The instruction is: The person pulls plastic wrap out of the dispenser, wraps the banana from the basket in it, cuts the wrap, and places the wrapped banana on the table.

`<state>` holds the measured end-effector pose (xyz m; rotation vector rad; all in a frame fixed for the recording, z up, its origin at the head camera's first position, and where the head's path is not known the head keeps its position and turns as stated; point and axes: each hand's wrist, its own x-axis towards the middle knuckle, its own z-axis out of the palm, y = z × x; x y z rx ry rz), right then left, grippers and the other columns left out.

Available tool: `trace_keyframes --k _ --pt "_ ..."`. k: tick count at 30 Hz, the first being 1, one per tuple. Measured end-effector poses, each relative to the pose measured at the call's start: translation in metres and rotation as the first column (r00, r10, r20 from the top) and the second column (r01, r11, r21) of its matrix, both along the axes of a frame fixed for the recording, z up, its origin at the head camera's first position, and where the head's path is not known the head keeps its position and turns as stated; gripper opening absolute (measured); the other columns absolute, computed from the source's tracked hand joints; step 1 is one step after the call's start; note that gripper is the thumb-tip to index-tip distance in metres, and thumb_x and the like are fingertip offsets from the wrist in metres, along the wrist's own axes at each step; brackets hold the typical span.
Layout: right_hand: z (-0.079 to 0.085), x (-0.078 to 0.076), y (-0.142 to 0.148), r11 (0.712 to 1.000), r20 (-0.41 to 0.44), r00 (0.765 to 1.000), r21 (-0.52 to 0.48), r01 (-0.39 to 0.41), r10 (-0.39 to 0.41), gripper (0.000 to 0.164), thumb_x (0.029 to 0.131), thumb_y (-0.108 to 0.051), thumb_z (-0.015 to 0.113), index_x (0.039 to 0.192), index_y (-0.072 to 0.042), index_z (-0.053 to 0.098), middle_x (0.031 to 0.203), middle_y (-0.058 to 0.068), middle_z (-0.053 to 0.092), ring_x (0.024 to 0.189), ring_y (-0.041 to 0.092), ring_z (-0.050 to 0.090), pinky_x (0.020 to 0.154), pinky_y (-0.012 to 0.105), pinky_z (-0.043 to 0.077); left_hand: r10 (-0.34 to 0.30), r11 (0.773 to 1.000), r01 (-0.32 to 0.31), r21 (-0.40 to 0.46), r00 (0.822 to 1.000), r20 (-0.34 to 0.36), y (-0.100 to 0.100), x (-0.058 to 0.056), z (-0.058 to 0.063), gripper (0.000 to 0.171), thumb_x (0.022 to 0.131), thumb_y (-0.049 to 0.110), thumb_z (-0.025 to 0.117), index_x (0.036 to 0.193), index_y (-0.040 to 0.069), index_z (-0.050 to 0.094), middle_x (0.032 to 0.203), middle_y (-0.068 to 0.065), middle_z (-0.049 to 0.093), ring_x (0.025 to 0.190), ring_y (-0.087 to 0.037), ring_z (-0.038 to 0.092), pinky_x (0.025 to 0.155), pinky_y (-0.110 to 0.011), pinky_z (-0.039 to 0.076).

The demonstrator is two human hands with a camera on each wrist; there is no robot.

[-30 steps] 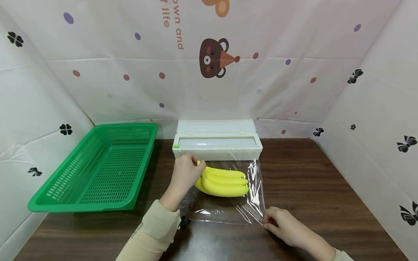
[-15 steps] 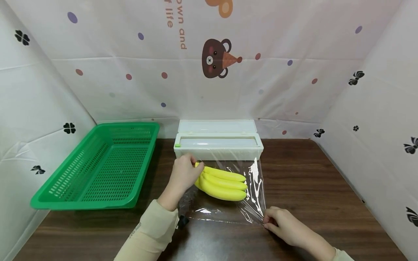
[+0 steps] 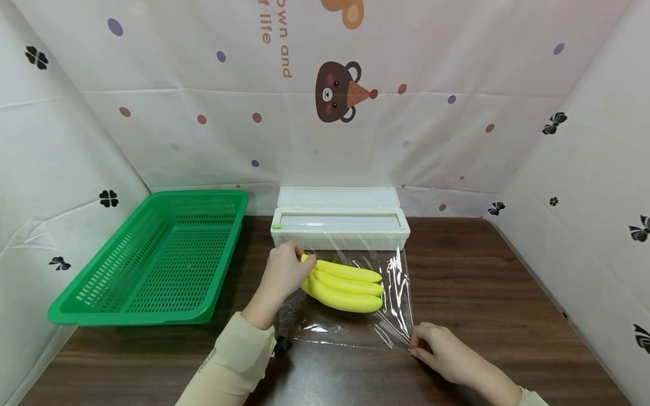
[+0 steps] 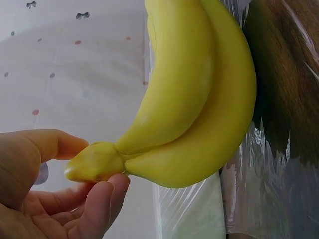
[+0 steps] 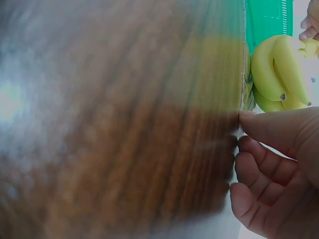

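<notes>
A bunch of yellow bananas [image 3: 345,287] lies on a sheet of plastic wrap [image 3: 335,332], its tips toward the right. My left hand [image 3: 285,269] pinches the stem end between thumb and fingers, which the left wrist view shows closely around the stem [image 4: 97,162]. At the sheet's near right corner, my right hand [image 3: 442,349] pinches the edge of the film, drawing creases toward that corner. The wrap runs out from a white wrap dispenser [image 3: 340,239] behind the bananas, its lid raised.
To the left stands a green plastic basket [image 3: 213,293] with slotted walls. A patterned white cloth [image 3: 203,152] hangs behind and along both sides of the dark wooden table [image 3: 472,282]. On the dispenser's left end sits a small green slider [image 3: 276,226].
The left hand has shifted slightly left with the banana stem, and the banana tips have swung a little nearer. The right hand stays at the film corner.
</notes>
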<state>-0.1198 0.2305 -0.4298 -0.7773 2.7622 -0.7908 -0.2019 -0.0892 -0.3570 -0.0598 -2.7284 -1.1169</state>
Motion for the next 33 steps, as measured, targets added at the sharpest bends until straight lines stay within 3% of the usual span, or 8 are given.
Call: trace_keyframes --k 23,33 --pt "0.0 0.0 0.0 1.0 -0.019 1.0 0.0 -0.008 0.008 0.015 0.085 -0.012 0.068 0.079 -0.022 0.058 0.079 -0.015 0.051 0.071 -0.005 0.044 0.059 0.02 0.041 -0.002 0.998 0.005 -0.057 0.998 0.06 -0.009 0.007 0.006 0.024 0.084 0.025 0.066 0.089 0.003 0.06 0.068 -0.005 0.054 0.06 -0.017 0.048 0.052 -0.024 0.04" --pt "-0.001 0.001 0.0 1.0 -0.049 0.999 -0.003 -0.01 0.01 0.017 0.084 -0.01 0.068 0.078 -0.022 0.057 0.078 -0.016 0.05 0.07 -0.006 0.044 0.059 0.019 0.041 0.001 0.982 0.017 -0.188 0.995 0.099 -0.018 0.014 0.008 0.034 0.081 0.038 0.069 0.098 0.009 0.062 0.079 -0.003 0.061 0.063 -0.016 0.052 0.052 -0.026 0.041"
